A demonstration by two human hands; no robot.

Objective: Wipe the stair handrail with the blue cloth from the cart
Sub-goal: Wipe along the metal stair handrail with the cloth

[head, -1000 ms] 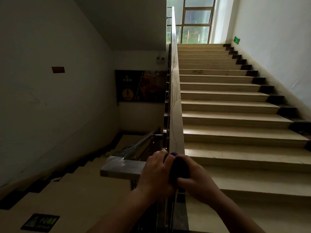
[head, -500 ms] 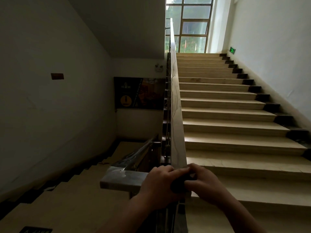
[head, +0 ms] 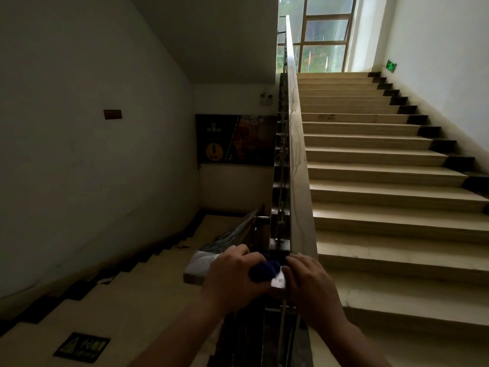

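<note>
Handrail [head: 299,181] climbs beside the stairs [head: 383,197]. At its lower end the left hand [head: 232,276] curls round the bunched blue cloth [head: 264,270]. The right hand [head: 309,284] touches the cloth, but its grip is unclear. The hands have parted since half a second ago, baring more cloth.

Beige steps [head: 383,207] climb between white walls [head: 79,154] to a bright window [head: 325,33]; a dark poster [head: 235,139] hangs below.
</note>
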